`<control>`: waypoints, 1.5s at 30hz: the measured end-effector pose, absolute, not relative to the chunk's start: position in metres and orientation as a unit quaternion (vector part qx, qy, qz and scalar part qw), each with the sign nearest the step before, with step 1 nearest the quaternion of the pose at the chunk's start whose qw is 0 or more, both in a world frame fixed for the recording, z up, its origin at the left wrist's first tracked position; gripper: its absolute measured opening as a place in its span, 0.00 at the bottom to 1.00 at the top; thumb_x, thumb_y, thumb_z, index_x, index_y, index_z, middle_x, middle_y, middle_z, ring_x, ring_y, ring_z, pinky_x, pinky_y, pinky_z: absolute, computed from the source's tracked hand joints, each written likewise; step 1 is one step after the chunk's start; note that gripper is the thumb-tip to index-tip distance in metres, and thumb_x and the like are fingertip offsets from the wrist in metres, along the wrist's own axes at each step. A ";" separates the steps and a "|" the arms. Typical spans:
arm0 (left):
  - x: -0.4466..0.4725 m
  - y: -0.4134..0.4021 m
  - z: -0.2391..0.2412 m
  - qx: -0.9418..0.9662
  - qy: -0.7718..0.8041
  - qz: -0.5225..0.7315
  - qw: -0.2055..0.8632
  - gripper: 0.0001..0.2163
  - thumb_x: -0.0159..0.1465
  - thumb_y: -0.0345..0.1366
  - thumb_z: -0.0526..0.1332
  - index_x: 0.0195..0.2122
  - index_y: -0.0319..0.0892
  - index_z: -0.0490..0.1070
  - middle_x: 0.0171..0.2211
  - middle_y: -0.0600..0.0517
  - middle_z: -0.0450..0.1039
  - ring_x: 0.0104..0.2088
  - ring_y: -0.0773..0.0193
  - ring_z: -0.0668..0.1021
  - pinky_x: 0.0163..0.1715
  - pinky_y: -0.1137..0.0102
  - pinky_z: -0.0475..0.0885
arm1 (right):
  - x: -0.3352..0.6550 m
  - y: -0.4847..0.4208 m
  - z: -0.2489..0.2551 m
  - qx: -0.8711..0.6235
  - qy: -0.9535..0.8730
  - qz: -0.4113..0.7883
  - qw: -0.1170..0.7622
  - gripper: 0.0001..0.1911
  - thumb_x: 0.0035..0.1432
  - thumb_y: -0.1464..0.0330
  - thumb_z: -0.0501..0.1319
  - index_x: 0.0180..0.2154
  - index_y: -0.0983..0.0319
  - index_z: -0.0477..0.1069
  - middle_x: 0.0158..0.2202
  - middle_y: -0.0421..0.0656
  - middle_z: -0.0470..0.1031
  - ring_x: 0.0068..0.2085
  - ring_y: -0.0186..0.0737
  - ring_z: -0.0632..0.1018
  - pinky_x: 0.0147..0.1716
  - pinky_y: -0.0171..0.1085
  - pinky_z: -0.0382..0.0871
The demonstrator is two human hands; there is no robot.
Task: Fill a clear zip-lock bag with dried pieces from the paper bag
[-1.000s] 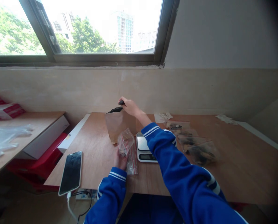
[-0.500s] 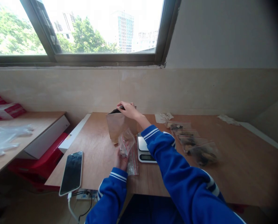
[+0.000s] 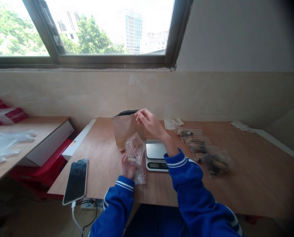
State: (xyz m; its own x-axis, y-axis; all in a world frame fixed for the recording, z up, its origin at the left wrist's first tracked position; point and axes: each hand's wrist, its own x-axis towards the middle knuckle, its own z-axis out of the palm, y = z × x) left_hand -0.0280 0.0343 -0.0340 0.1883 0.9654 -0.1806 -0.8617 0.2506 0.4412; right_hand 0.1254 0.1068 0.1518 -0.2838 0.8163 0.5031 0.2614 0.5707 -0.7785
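Note:
My left hand [image 3: 127, 167] is closed round the lower part of a clear zip-lock bag [image 3: 134, 149] with a red seal line; its mouth stands partly open, and small pale pieces seem to lie in the bottom. Behind it stands an upright brown paper bag [image 3: 124, 130], open at the top with a dark inside. At that bag's right rim is my right hand [image 3: 148, 121], fingers curled together; what they hold, if anything, is hidden. More flat zip-lock bags [image 3: 140, 176] lie under my left hand. Right beside them sits a kitchen scale [image 3: 156, 151], its pan bare.
Several filled zip-lock bags [image 3: 214, 163] lie in a row on the right of the wooden table [image 3: 248, 184]. Crumpled tissue [image 3: 173, 123] lies at the back. A phone [image 3: 76, 181] with a charging cable rests at the left edge. Plastic bags [image 3: 9, 144] lie on another table.
My right hand has come out from the paper bag's mouth and moved right and toward me, uncovering the scale's pan. My left hand keeps hold of the zip-lock bag, nearly still.

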 end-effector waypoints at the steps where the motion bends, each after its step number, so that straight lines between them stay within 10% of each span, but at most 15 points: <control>1: -0.029 0.034 -0.035 0.122 0.206 0.597 0.766 0.18 0.62 0.39 0.55 0.51 0.40 0.71 0.49 0.46 0.75 0.47 0.59 0.77 0.44 0.66 0.73 | 0.131 0.100 0.144 -0.358 -0.759 0.352 0.415 0.17 0.66 0.61 0.46 0.38 0.62 0.69 0.34 0.43 0.74 0.35 0.36 0.75 0.36 0.34 0.69; 6: -0.030 0.034 -0.043 0.149 0.145 0.588 0.782 0.25 0.53 0.30 0.57 0.54 0.42 0.69 0.41 0.48 0.78 0.39 0.61 0.78 0.39 0.68 0.73 | 0.143 0.080 0.097 -0.411 -0.810 0.370 0.193 0.11 0.60 0.70 0.52 0.32 0.63 0.73 0.30 0.42 0.76 0.30 0.35 0.73 0.29 0.32 0.65; 16: -0.025 0.031 -0.040 0.190 0.201 0.588 0.760 0.33 0.49 0.20 0.57 0.59 0.42 0.63 0.37 0.49 0.77 0.39 0.61 0.77 0.40 0.68 0.71 | 0.128 0.070 0.057 -0.322 -0.857 0.384 0.122 0.10 0.55 0.64 0.61 0.39 0.62 0.74 0.36 0.43 0.77 0.33 0.38 0.75 0.34 0.34 0.69; 33: -0.027 0.038 -0.046 0.147 0.238 0.630 0.725 0.31 0.46 0.19 0.52 0.52 0.41 0.70 0.46 0.50 0.77 0.53 0.56 0.74 0.53 0.64 0.69 | 0.140 0.072 0.052 -0.370 -0.783 0.394 0.309 0.13 0.58 0.60 0.59 0.39 0.63 0.73 0.38 0.45 0.77 0.37 0.42 0.76 0.38 0.40 0.70; 45: -0.030 0.040 -0.047 0.181 0.274 0.647 0.688 0.18 0.55 0.25 0.56 0.46 0.42 0.73 0.45 0.45 0.77 0.55 0.54 0.72 0.54 0.60 0.68 | 0.126 0.143 0.158 -0.394 -0.698 0.145 0.580 0.16 0.62 0.60 0.53 0.45 0.62 0.71 0.43 0.46 0.76 0.44 0.40 0.75 0.45 0.37 0.67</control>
State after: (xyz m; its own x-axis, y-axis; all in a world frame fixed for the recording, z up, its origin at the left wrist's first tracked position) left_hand -0.0296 0.0398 -0.0467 0.0121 0.9897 -0.1430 -0.7907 0.0970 0.6045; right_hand 0.1260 0.1432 0.1577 -0.0172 0.7192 0.6946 0.3820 0.6467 -0.6602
